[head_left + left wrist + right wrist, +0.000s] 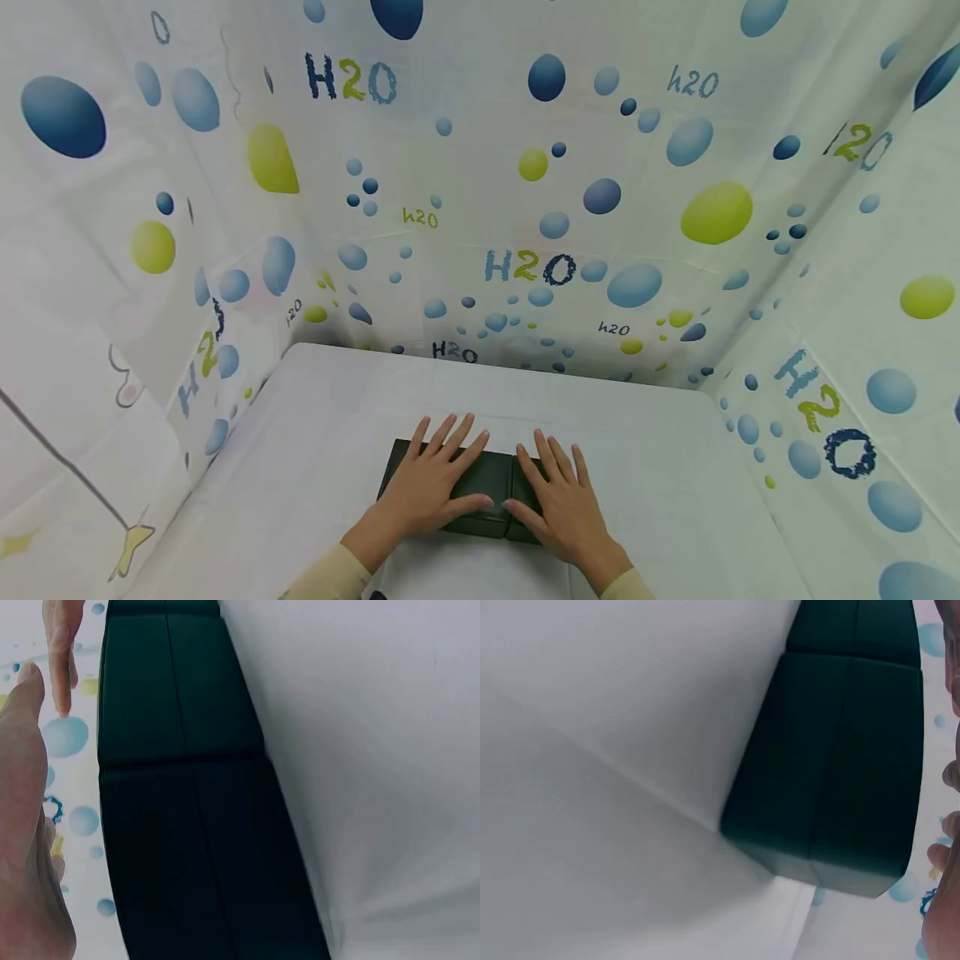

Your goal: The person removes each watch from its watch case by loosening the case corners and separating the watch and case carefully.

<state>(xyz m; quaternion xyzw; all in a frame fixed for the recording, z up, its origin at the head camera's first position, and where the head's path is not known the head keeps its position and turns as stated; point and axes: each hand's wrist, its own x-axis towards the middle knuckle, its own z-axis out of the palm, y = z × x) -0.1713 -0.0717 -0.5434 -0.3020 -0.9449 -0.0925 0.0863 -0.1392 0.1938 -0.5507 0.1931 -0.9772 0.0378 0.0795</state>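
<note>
A long dark green box-like object [491, 483] lies across the white surface in front of me. A seam crosses its top and front, dividing it into a longer left part and a shorter right part, which touch. Above the left part is my left hand [429, 487], fingers straight and spread. My right hand [561, 504] is held the same way over the right part, the thumbs close together. Both wrist views show a gap between the hands and the object's top edge [102, 712]. A lengthwise line runs along its front side [825, 750]. Neither hand grips anything.
The object stands on a white-covered table [660, 467] with rounded far corners. Behind and beside it hang white curtains [465, 167] printed with blue and green bubbles and H2O lettering. A small dark item [377, 595] peeks in at the bottom edge near the left sleeve.
</note>
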